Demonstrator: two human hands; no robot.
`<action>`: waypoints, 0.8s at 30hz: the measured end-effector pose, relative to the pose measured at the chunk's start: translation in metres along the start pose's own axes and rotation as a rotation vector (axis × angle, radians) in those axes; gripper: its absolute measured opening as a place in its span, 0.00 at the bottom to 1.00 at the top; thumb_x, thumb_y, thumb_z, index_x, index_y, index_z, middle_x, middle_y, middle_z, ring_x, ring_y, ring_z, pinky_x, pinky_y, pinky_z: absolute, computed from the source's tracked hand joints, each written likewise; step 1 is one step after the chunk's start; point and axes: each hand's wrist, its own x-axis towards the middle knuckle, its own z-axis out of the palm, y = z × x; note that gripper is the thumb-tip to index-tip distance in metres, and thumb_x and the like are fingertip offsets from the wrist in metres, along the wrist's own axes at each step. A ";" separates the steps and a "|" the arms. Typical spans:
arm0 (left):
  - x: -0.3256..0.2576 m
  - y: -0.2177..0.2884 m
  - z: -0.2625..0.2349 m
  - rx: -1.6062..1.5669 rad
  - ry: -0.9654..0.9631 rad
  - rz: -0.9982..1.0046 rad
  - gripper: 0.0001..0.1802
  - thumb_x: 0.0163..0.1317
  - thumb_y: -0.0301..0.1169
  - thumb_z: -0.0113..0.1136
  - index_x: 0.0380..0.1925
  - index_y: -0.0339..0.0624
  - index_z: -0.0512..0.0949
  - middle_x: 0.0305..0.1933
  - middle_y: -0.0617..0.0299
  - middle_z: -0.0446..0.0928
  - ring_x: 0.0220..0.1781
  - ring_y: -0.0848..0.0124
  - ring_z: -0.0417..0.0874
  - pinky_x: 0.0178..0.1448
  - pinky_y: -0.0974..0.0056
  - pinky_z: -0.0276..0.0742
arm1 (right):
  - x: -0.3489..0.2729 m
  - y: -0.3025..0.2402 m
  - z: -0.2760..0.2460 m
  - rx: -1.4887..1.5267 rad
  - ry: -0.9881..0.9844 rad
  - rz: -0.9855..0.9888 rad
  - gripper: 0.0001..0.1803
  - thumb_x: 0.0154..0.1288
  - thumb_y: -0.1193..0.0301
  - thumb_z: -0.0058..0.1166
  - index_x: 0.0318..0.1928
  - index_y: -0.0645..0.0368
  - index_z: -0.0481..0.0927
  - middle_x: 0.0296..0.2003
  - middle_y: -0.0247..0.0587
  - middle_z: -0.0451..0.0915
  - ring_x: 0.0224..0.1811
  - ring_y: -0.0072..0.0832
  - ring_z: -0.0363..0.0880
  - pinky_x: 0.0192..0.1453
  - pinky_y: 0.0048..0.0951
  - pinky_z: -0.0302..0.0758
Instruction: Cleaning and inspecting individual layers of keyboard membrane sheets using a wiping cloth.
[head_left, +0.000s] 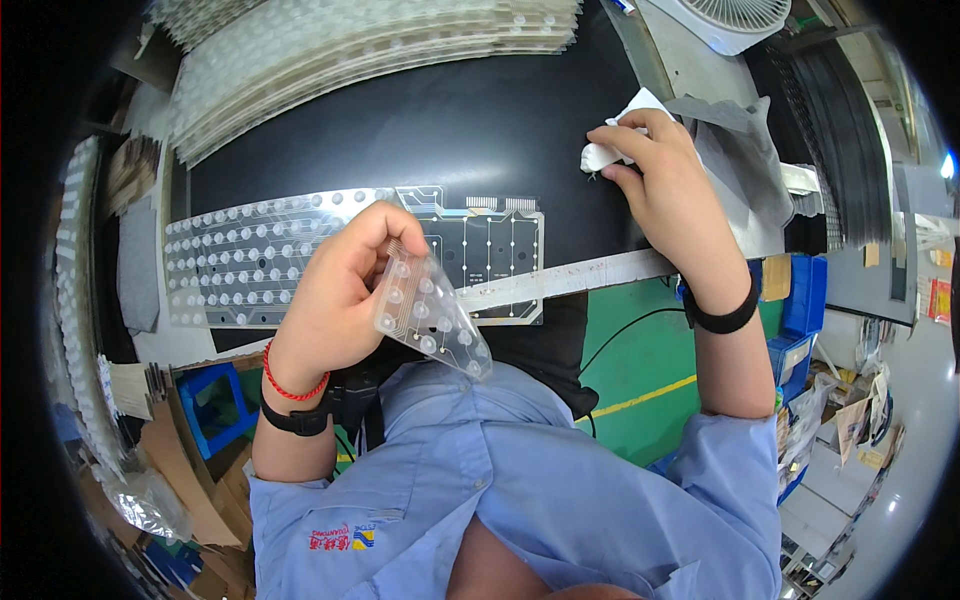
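Note:
On the black work surface lies a clear keyboard membrane (245,250) with rows of round domes and printed traces. My left hand (345,280) pinches its upper layer and folds the right end back toward me. The raised flap (430,315) is tilted and hangs past the table's front edge. Under it, to the right, a flat circuit layer (490,250) with lines and small dots shows. My right hand (660,165) is closed around a crumpled white wipe (598,157) at the right of the surface, apart from the membrane.
Tall stacks of dome sheets (380,65) fill the far left. A grey cloth (735,135) lies beyond my right hand, with a white fan (725,20) behind. A pale strip (590,273) runs along the front edge. Blue bins (803,300) stand at the right.

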 end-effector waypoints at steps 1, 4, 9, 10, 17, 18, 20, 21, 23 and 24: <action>0.000 0.000 -0.001 0.018 0.005 -0.008 0.07 0.67 0.22 0.58 0.42 0.40 0.71 0.35 0.70 0.73 0.35 0.84 0.74 0.39 0.76 0.72 | 0.001 -0.001 0.000 -0.030 0.000 -0.013 0.17 0.58 0.77 0.63 0.50 0.59 0.82 0.51 0.46 0.78 0.55 0.46 0.75 0.58 0.41 0.73; -0.002 -0.002 0.000 0.021 0.023 0.015 0.06 0.68 0.22 0.57 0.41 0.40 0.71 0.35 0.70 0.73 0.34 0.84 0.74 0.38 0.75 0.71 | -0.009 -0.011 -0.009 0.008 0.155 -0.108 0.13 0.57 0.77 0.65 0.44 0.62 0.81 0.46 0.43 0.80 0.48 0.41 0.78 0.51 0.38 0.76; -0.002 0.000 0.003 0.039 0.024 0.019 0.05 0.68 0.22 0.55 0.41 0.40 0.71 0.34 0.70 0.73 0.34 0.84 0.74 0.39 0.76 0.72 | -0.066 -0.029 -0.029 0.274 0.142 0.173 0.14 0.56 0.79 0.67 0.43 0.63 0.81 0.36 0.42 0.79 0.30 0.28 0.77 0.35 0.26 0.74; -0.002 -0.001 0.003 0.063 0.026 0.024 0.04 0.69 0.22 0.55 0.41 0.40 0.71 0.34 0.70 0.73 0.35 0.84 0.74 0.39 0.76 0.72 | -0.078 -0.032 -0.025 0.256 0.194 0.228 0.14 0.56 0.80 0.67 0.44 0.63 0.81 0.35 0.42 0.79 0.29 0.28 0.76 0.34 0.25 0.74; -0.004 -0.004 0.002 0.087 0.035 0.026 0.03 0.69 0.23 0.54 0.41 0.40 0.71 0.35 0.69 0.74 0.34 0.84 0.73 0.38 0.76 0.70 | -0.166 -0.024 -0.008 0.159 0.097 0.334 0.14 0.57 0.84 0.64 0.45 0.63 0.83 0.36 0.42 0.80 0.31 0.26 0.80 0.32 0.24 0.77; -0.002 -0.003 0.002 0.121 0.027 0.034 0.04 0.70 0.23 0.54 0.41 0.41 0.71 0.35 0.69 0.73 0.35 0.84 0.73 0.39 0.76 0.70 | -0.172 -0.023 -0.013 0.136 -0.045 0.378 0.13 0.57 0.85 0.64 0.45 0.64 0.83 0.37 0.43 0.81 0.32 0.26 0.80 0.32 0.24 0.77; -0.001 -0.004 0.003 0.099 0.020 0.039 0.04 0.70 0.23 0.54 0.42 0.41 0.71 0.35 0.69 0.73 0.36 0.83 0.73 0.40 0.75 0.70 | -0.169 -0.022 -0.012 0.123 0.151 0.392 0.14 0.57 0.85 0.64 0.45 0.64 0.83 0.37 0.43 0.81 0.32 0.28 0.81 0.33 0.24 0.78; -0.002 -0.004 0.003 0.076 0.025 0.043 0.04 0.70 0.23 0.54 0.42 0.41 0.71 0.36 0.69 0.73 0.36 0.83 0.73 0.40 0.75 0.70 | -0.163 -0.021 -0.009 0.112 0.341 0.392 0.14 0.57 0.85 0.63 0.45 0.64 0.83 0.38 0.44 0.80 0.32 0.29 0.81 0.34 0.25 0.78; 0.000 -0.004 0.003 0.056 0.004 0.037 0.04 0.70 0.23 0.53 0.42 0.41 0.70 0.37 0.68 0.73 0.38 0.82 0.73 0.42 0.75 0.70 | -0.148 -0.023 0.001 0.138 0.438 0.369 0.16 0.55 0.86 0.63 0.45 0.63 0.83 0.37 0.44 0.79 0.32 0.34 0.81 0.36 0.29 0.78; -0.001 -0.005 0.003 0.060 0.011 0.046 0.04 0.70 0.23 0.54 0.42 0.40 0.70 0.37 0.68 0.73 0.39 0.82 0.73 0.43 0.75 0.71 | -0.141 -0.025 0.005 0.135 0.387 0.301 0.16 0.54 0.86 0.63 0.45 0.62 0.83 0.36 0.44 0.79 0.31 0.35 0.80 0.36 0.30 0.77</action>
